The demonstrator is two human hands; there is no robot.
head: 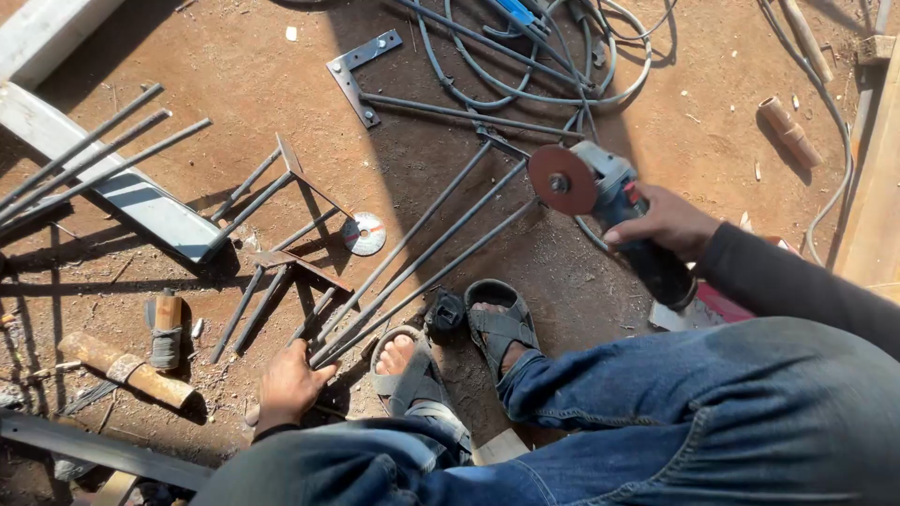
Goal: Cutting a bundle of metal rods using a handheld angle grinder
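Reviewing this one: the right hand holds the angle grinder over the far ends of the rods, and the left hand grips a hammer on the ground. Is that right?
Not quite. In the head view the left hand grips no hammer; it presses on the near ends of the metal rods on the ground. The rest stands: the right hand holds the angle grinder over the rods' far ends.

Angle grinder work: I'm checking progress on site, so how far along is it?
Done: two welded rod pieces lie aside on the ground. In hand: the left hand pins three long rods; the right hand holds the angle grinder, disc above their far ends. Left: three more rods lie untouched on a beam.
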